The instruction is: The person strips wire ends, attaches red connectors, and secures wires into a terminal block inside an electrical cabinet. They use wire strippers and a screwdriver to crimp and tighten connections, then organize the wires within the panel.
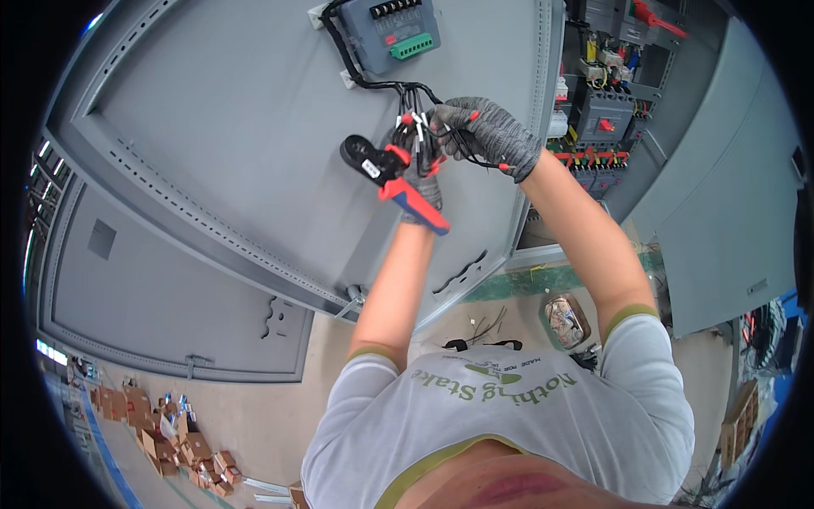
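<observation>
My left hand (428, 188), in a grey knit glove, is closed around a crimping tool (417, 206) with a black head and red-and-blue handles. Black wires (409, 96) with white sleeves hang down against the same hand; its fingers are partly hidden by them. My right hand (500, 137), gloved alike, has its fingers closed on black wires at the bundle's right side. Several wire ends carry red tips, some lying across the right glove. The wires branch from a black cable harness (349, 64) beside a grey-blue device box (388, 38) with a green terminal block (412, 47).
The device sits on a large grey cabinet door (246, 127). To the right, an open cabinet holds circuit breakers (604, 114) and coloured wiring. A clear container (565, 321) and loose wire scraps (486, 326) lie on the floor. Cardboard boxes (197, 447) are piled at the lower left.
</observation>
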Action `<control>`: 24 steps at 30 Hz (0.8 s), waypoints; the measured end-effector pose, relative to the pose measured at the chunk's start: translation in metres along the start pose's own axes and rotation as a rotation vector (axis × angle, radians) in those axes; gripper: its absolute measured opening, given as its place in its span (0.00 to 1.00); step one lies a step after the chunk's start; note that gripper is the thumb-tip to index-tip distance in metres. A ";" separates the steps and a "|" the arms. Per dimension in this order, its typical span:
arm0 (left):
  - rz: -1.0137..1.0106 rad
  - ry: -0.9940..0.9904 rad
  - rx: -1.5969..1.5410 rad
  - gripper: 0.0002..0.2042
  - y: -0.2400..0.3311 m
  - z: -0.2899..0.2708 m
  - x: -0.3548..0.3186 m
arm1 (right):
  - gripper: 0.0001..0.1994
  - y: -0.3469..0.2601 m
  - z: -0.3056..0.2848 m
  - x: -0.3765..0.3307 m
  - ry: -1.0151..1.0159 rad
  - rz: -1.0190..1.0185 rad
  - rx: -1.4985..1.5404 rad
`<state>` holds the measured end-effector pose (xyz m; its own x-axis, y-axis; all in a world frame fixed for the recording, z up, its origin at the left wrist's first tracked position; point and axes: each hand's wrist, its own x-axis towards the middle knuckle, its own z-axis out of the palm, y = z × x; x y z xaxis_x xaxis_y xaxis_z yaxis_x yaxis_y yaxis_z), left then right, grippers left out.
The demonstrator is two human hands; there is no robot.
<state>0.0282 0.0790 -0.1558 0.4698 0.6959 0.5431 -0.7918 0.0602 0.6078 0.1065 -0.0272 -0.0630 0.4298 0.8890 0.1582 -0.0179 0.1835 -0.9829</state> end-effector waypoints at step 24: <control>-0.016 -0.111 -0.238 0.12 0.026 0.059 0.025 | 0.20 0.011 -0.023 -0.121 -0.222 0.078 0.663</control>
<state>0.0417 0.0557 -0.0925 0.5123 0.6119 0.6026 -0.8474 0.2462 0.4703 0.0751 -0.1425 -0.0949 0.2118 0.9616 0.1748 -0.6182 0.2704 -0.7380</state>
